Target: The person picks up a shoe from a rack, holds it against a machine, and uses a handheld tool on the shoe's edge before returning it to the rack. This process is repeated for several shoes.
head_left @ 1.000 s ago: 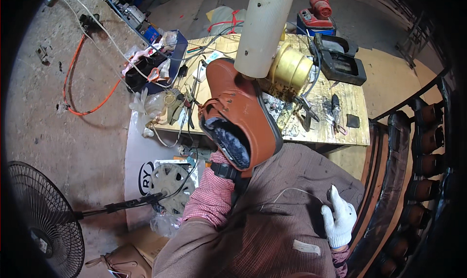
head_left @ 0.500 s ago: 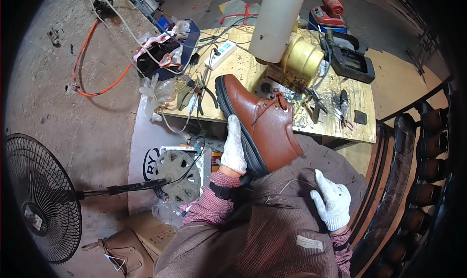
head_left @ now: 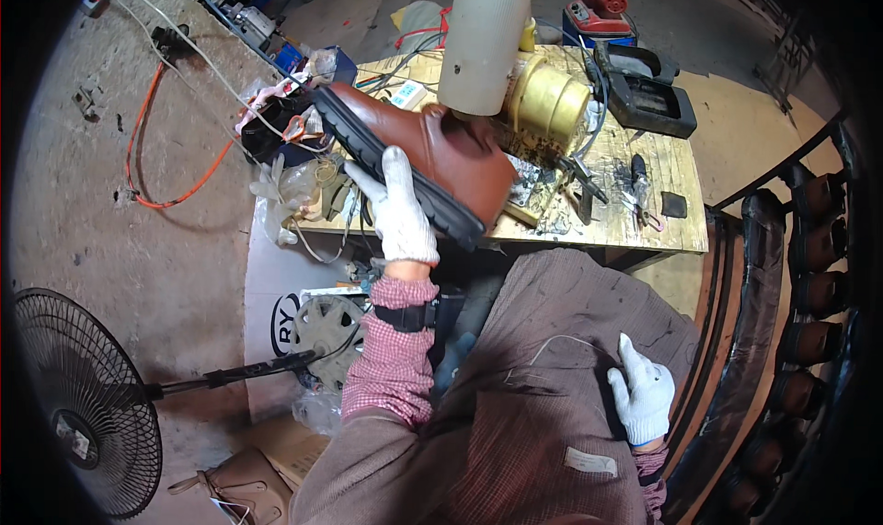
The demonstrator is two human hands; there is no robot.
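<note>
A brown leather boot (head_left: 455, 157) with a thick black sole is held up over the near edge of the workbench. My left hand (head_left: 402, 217), in a white knit glove, grips it along the sole, the toe pointing far left. Close beside the boot's upper, a white tube (head_left: 483, 47) comes down in front of a yellow ringed cylinder (head_left: 547, 99); I cannot tell whether they touch. In a matching glove, my right hand (head_left: 646, 392) rests on the brown apron (head_left: 589, 295) over my lap, thumb and forefinger apart, nothing seen in it. A thin pale cord (head_left: 561, 338) lies nearby on the apron.
On the wooden workbench (head_left: 676, 231) lie pliers (head_left: 584, 180), other tools and black trays (head_left: 653, 102). A bin of scraps (head_left: 276, 130) and a power strip (head_left: 407, 95) sit at its left. A fan (head_left: 87, 410) stands left; a rack with boots (head_left: 819, 291) is right.
My left hand has lifted the boot away from my lap, up and to the left, tilting its toe further left. My right hand has barely moved. The view has shifted slightly.
</note>
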